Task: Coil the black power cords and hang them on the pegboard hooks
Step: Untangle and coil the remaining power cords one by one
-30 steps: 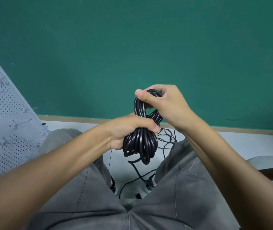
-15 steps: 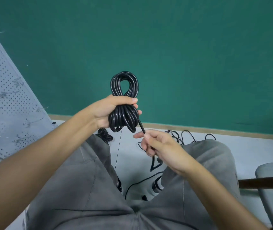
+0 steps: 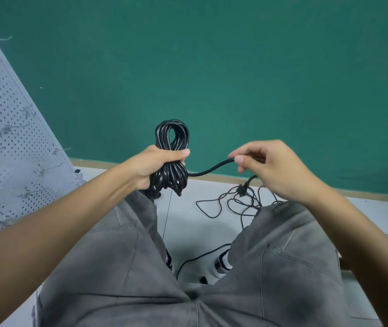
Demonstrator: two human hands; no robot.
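Black coil (image 3: 171, 159) gripped at its waist by left hand (image 3: 151, 166), fingers curled round the bundle, loops standing upright above the fist and hanging below it. Free tail (image 3: 209, 169) running out rightward from the coil's lower half, roughly level, to right hand (image 3: 270, 168), pinched there between thumb and fingertips; plug end (image 3: 242, 188) dangling just below that hand. Long axis of coil vertical, tail crosswise to it: probably set for wrapping round the waist, right hand the nearer for that. Pegboard (image 3: 6, 138) off to the left, well apart, nearer the left hand. More loose cords (image 3: 230, 204) on the floor between the knees.
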